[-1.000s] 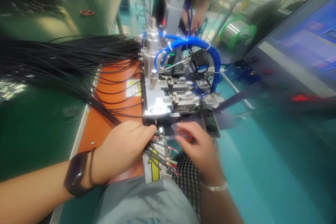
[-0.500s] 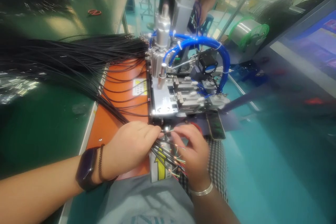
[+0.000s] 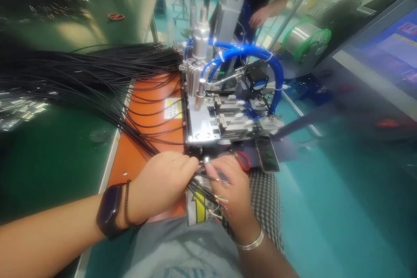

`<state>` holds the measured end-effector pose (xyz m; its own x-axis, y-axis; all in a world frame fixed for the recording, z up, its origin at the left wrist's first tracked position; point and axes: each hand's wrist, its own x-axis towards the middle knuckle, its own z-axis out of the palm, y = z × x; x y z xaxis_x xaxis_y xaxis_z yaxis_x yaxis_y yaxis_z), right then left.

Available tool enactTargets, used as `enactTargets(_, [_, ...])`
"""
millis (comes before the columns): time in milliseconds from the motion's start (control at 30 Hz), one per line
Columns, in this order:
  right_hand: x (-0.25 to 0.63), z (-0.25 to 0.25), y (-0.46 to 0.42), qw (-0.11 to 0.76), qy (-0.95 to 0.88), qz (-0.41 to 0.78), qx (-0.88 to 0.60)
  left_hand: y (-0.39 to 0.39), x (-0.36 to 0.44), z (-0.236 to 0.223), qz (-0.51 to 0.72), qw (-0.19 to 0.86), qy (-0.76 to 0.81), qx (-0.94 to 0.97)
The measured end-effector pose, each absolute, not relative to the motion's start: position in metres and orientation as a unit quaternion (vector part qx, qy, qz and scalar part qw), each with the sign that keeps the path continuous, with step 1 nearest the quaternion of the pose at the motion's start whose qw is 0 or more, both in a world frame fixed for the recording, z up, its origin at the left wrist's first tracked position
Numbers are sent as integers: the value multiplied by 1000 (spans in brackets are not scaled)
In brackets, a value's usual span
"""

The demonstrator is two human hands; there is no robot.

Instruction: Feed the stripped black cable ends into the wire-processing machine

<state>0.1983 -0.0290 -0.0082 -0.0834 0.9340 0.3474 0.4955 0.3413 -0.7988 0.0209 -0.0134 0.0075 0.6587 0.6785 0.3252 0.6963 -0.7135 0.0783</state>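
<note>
My left hand (image 3: 171, 173) is closed around a bundle of black cables (image 3: 203, 189). The cables' stripped ends, with thin coloured wires (image 3: 223, 200), stick out below my right hand. My right hand (image 3: 233, 186) is closed, thumb and fingers pinched just right of my left fingertips. What lies in that pinch is hidden, though it appears to be the wire end of one cable. Just beyond my fingertips stands a metal machine (image 3: 203, 128) with clamps and an upright cylinder. More black cables (image 3: 143, 58) run from its left side.
A phone (image 3: 267, 154) lies at the machine's right front corner, beside a red loop (image 3: 243, 161). Blue air hoses (image 3: 276, 69) arch over the machine. An orange panel (image 3: 143, 95) lies under the cables. Behind, a wire spool (image 3: 306, 41) stands near another person's hand (image 3: 259, 17).
My right hand has shifted slightly left, closer to my left fingertips, uncovering the red loop. The other person's arm in the background has moved right. My left hand keeps its hold on the cables.
</note>
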Motion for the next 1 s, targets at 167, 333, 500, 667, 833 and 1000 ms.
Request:
enactTargets(167, [202,-11,-23,415,-731,240,-486,-11,21,8,-139,2,-369,-919])
enactTargets(333, [210,-14,-16,405,-665,302,-550,-8,19,8,-141,8,-371,-918])
enactTargets(500, [219,-20,-14,390,-583,428,-570,-6,17,10,-138,18,-357,-924])
enactTargets(667, [220,-28,-14,375,-549,484,-569,-5,19,15,-88,12,-359,-929])
enactTargets(833, [216,-31,-12,363,-526,517,-570,-8,21,17,-50,18,-365,-929])
enactTargets(1000, [214,-32,-8,366,-501,539,-570,-10,22,17,-33,34,-368,-929])
